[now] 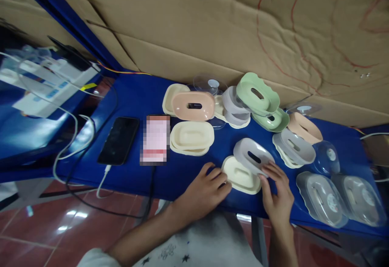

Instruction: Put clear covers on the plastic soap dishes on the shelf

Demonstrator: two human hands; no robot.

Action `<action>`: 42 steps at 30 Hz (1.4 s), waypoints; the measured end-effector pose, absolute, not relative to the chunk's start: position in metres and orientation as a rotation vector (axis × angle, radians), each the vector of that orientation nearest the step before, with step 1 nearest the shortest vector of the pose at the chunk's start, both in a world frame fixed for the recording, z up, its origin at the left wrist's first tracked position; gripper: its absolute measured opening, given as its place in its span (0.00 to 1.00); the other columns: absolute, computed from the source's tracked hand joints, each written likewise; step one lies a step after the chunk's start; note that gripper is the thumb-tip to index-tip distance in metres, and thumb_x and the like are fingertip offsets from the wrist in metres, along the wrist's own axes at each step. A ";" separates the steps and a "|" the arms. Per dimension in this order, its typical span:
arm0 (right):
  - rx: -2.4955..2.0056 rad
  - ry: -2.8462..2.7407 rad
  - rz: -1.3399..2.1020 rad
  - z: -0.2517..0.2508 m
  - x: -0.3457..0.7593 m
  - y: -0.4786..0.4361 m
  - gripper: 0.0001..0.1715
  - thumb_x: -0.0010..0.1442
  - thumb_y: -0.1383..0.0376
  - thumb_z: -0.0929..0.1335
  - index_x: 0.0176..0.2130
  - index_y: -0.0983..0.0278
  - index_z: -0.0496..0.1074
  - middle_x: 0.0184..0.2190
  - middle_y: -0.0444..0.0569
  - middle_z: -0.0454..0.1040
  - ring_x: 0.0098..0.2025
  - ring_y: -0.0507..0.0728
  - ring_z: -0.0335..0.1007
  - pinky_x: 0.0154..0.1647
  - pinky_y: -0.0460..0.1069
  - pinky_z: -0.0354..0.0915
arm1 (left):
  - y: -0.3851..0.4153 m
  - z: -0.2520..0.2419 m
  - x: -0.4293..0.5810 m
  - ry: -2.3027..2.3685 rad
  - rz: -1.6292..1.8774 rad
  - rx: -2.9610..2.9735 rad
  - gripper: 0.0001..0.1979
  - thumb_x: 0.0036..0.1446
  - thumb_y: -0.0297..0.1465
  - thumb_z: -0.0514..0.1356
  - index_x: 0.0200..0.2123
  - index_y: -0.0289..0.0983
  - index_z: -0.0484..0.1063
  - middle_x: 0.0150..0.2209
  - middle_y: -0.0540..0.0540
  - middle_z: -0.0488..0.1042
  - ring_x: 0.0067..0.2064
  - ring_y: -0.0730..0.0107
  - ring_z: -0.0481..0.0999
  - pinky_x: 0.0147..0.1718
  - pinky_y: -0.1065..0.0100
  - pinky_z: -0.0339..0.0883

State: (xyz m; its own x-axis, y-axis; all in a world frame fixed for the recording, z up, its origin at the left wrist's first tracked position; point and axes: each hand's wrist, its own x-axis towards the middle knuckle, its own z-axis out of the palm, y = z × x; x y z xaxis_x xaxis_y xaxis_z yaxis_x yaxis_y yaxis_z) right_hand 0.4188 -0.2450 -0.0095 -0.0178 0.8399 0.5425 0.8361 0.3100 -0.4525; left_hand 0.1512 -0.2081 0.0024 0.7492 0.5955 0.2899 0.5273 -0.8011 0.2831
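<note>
My right hand (pixel 278 190) grips the lower right end of a grey slotted tray (pixel 247 147), its thumb below and fingers over the rim. The grey tray is tilted above a cream tray (pixel 238 178), overlapping its upper part. Beside the cream tray's left edge, my left hand (pixel 212 186) has its fingers curled and touches the rim. Whether those fingers pinch the rim is hard to make out. Two stacked cream trays (pixel 193 136) lie to the left, below a peach slotted tray (pixel 182 111).
A black phone (pixel 118 140) with a white cable and a blurred-out screen (pixel 155 139) lie on the blue table (pixel 133 95). Green trays (pixel 258 92) are stacked at the back. Lidded grey boxes (pixel 323 200) stand at the right. A power strip (pixel 54 92) is far left.
</note>
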 end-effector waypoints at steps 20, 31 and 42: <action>-1.254 -2.346 0.035 -0.019 0.385 -0.269 0.26 0.71 0.68 0.72 0.65 0.54 0.72 0.57 0.46 0.83 0.62 0.61 0.78 0.77 0.65 0.53 | -0.212 -0.004 0.122 0.962 0.680 2.680 0.15 0.74 0.31 0.61 0.60 0.38 0.74 0.68 0.40 0.72 0.73 0.54 0.66 0.70 0.50 0.65; -1.126 -2.202 0.159 0.015 0.407 -0.215 0.27 0.71 0.71 0.67 0.65 0.54 0.73 0.56 0.49 0.84 0.56 0.61 0.82 0.68 0.64 0.66 | -0.215 -0.011 0.124 1.001 0.658 2.616 0.14 0.75 0.29 0.58 0.60 0.38 0.74 0.67 0.40 0.74 0.71 0.54 0.69 0.65 0.49 0.71; -1.211 -2.580 0.241 0.011 0.348 -0.091 0.33 0.77 0.64 0.61 0.76 0.60 0.58 0.72 0.58 0.67 0.69 0.66 0.68 0.67 0.64 0.69 | -0.218 -0.011 0.123 1.012 0.705 2.610 0.14 0.74 0.29 0.58 0.60 0.38 0.74 0.66 0.39 0.74 0.71 0.54 0.69 0.67 0.50 0.68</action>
State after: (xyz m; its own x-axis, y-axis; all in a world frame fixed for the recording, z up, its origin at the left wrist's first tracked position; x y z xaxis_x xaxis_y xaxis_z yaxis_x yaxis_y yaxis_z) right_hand 0.3483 -0.0911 0.0108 -0.6092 0.7723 0.1800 0.7256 0.6345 -0.2664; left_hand 0.1226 -0.2175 -0.0112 0.6409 0.6853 0.3459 0.5620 -0.7258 0.3967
